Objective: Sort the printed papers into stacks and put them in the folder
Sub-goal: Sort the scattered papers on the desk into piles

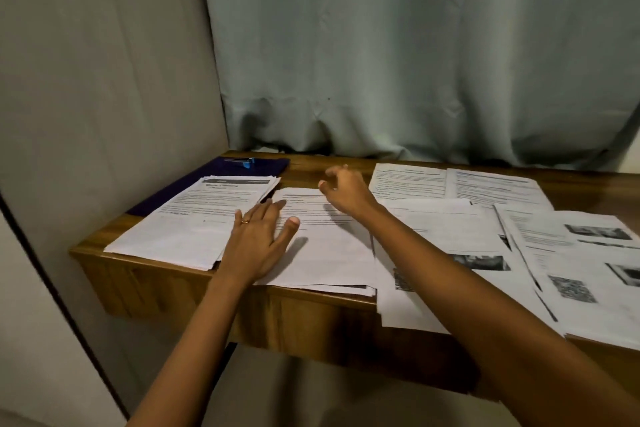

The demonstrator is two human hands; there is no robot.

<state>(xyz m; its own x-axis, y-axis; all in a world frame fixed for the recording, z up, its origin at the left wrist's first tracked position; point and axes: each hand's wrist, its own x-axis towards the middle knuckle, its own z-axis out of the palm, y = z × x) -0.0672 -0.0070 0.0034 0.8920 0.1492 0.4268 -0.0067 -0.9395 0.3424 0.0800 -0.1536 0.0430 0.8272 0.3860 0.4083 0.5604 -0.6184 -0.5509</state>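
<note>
On the wooden table (pixel 156 284), the printed papers lie in several groups: a left stack (pixel 187 225) resting partly on the dark folder (pixel 194 175), a middle stack (pixel 322 253), two text sheets (pixel 408 180) at the far edge, and loose sheets with pictures (pixel 571 253) fanned out to the right. The folder lies flat at the far left corner, mostly covered.

The left hand (pixel 258 239) presses flat across the seam between the left and middle stacks, fingers straight and thumb spread wide. The right hand (pixel 346 191) hovers above the far part of the middle stack with fingers loosely curled; it is blurred, and no sheet appears to be pinched.

Probable hazards:

- Overhang: one overlapping sheet (pixel 408 315) projects past the near table edge. A forearm brushing it would likely send it to the floor.
- Mixing: the stacks touch or overlap, so dragging one sheet may pull a neighbour into the wrong group.
- Folder access: the left stack sits on the folder — opening it without first lifting the stack would probably spill those sheets.
- Ragged edges: unsquared stacks may crease on insertion.
</note>
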